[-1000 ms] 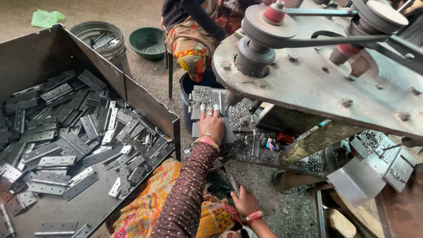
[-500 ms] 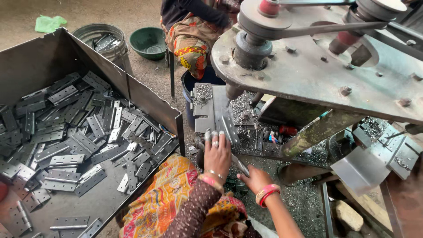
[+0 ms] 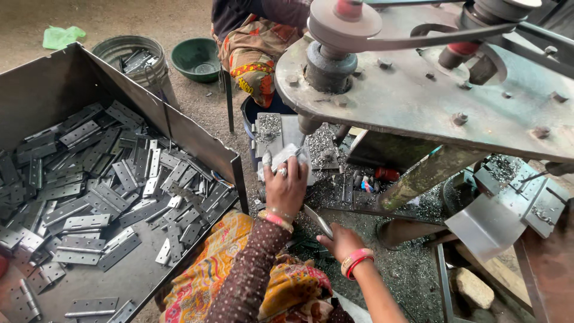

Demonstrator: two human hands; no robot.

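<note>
Below the big grey machine (image 3: pixel 418 101), the left hand (image 3: pixel 286 185) lies on a pale cloth (image 3: pixel 286 157) that sits on the small metal worktop (image 3: pixel 287 128) under the spindle (image 3: pixel 330 66). Its fingers are bent down and closed over the cloth, so the grip is clamped on the cloth; a ring shows on one finger and bangles on the wrist. The right hand (image 3: pixel 342 241) is lower, close to the person's lap, and its grip is closed on a thin metal strip (image 3: pixel 317 220) that points up and to the left, toward the left wrist. Metal shavings (image 3: pixel 323 143) lie on the worktop just beside the cloth and also on the floor around the machine base. At the left stands a large open steel box (image 3: pixel 54 96), filled with many flat grey hinges (image 3: pixel 107 191) in a loose heap; its near corner is just beside the left arm. Behind the box I see a round metal tub (image 3: pixel 134 57) with some more hinges inside, and near it a green bowl (image 3: pixel 196 58) on the ground. Another person (image 3: pixel 251 36) sits at the far side of the machine; only the patterned clothes and knees are visible. A belt runs over the pulley (image 3: pixel 344 18) on top of the machine.
</note>
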